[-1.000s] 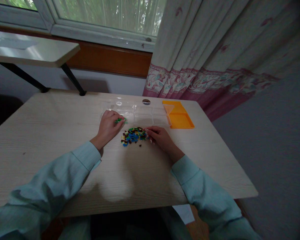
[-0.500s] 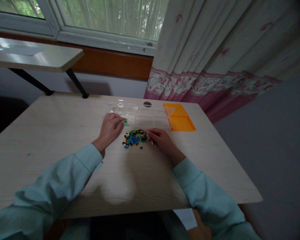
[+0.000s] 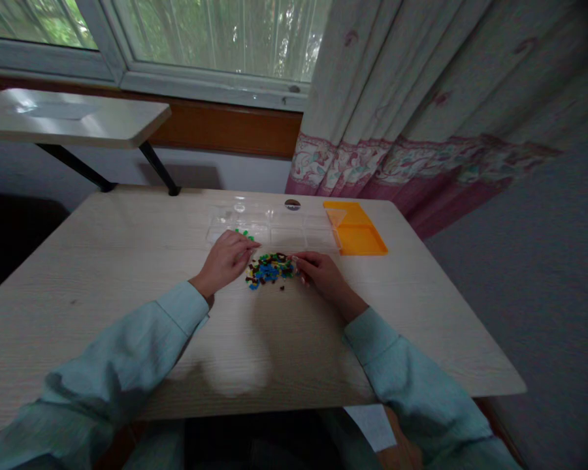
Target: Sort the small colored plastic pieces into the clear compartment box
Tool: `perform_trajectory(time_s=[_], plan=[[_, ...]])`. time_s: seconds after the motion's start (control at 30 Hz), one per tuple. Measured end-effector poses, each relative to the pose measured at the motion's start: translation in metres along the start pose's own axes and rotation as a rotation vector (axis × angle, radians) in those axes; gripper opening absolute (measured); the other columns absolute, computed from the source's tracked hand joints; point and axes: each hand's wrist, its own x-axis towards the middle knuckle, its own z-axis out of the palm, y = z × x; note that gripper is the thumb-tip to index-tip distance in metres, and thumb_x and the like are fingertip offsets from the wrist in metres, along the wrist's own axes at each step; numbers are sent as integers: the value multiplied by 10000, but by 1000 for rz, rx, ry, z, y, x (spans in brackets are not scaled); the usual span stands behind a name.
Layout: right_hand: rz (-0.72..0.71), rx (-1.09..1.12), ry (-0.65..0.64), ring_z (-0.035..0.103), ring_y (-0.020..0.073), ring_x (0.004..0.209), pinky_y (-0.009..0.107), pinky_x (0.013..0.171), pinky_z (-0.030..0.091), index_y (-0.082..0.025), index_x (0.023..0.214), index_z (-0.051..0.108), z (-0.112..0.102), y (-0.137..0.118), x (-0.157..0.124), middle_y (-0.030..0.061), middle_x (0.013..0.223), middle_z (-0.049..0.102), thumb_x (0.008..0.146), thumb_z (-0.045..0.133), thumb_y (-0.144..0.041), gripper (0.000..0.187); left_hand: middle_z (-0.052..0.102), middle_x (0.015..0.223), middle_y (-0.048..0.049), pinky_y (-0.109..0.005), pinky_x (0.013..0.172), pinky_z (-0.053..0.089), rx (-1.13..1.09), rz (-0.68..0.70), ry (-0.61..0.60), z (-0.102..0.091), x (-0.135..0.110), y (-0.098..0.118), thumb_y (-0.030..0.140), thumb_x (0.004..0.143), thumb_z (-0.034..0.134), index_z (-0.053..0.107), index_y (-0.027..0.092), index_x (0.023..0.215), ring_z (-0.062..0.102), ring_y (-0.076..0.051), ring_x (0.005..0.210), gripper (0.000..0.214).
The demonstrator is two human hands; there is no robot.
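A small heap of loose plastic pieces (image 3: 270, 271) in blue, dark brown, green and yellow lies on the table, too small to tell their exact kind. My left hand (image 3: 225, 262) hovers at the heap's upper left, fingers stretched out and thumb apart, with nothing visible in it. Just behind its fingers, several green pieces (image 3: 245, 234) lie in a compartment of a clear plastic divided box (image 3: 287, 236). At the heap's right edge is my right hand (image 3: 323, 277), thumb and forefinger pinched together; whatever is between the fingertips is too small to make out.
To the right of the clear box lies an orange plastic tray (image 3: 361, 239). A round dark sticker (image 3: 293, 205) is near the table's back edge. At the back left a raised white shelf (image 3: 102, 127) stands on black legs. A patterned curtain (image 3: 372, 156) hangs behind the table.
My left hand has drawn back from the green pieces in the clear box and shifted right, toward the heap. My right hand stays at the heap's right edge. The view has shifted slightly.
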Motion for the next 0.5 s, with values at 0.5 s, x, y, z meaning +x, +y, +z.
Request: perform_trajectory(time_s=[0.5], plan=[[-49,19,188,422,91,459,215,437,318,-167,960,727,4,-5,-12,-35,565,534,810,627,-488,368,630,998,-65,-311,806,499,-40,-103,-211,3,-8,0,265,945,448,622,214,1160,610,-183,924,282]])
